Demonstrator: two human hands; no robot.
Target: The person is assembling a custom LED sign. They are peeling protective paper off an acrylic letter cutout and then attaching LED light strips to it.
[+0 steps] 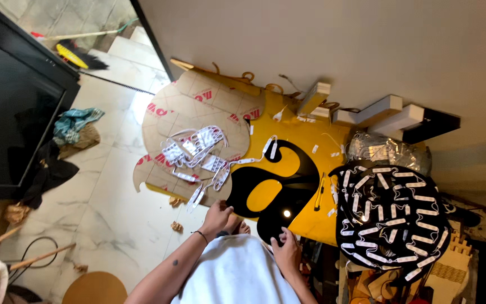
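A large glossy black letter shape (288,180) lies on a yellow panel (305,141) on the floor. My left hand (217,217) touches the lower left edge of the black shape, beside a strand of small white light modules (198,152) piled on brown paper-covered sheets (198,104). My right hand (286,249) rests with its fingers on the near edge of the black shape. Neither hand grips anything that I can see. To the right stands a black rounded board (392,217) covered with several rows of white modules.
White and black box-shaped letters (400,115) lean by the beige wall. A clear plastic bag (386,151) lies behind the black board. A yellow-handled tool (320,191) sits on the panel. A dark cabinet (12,107), cloths (74,126) and a broom (77,56) are at left on the marble floor.
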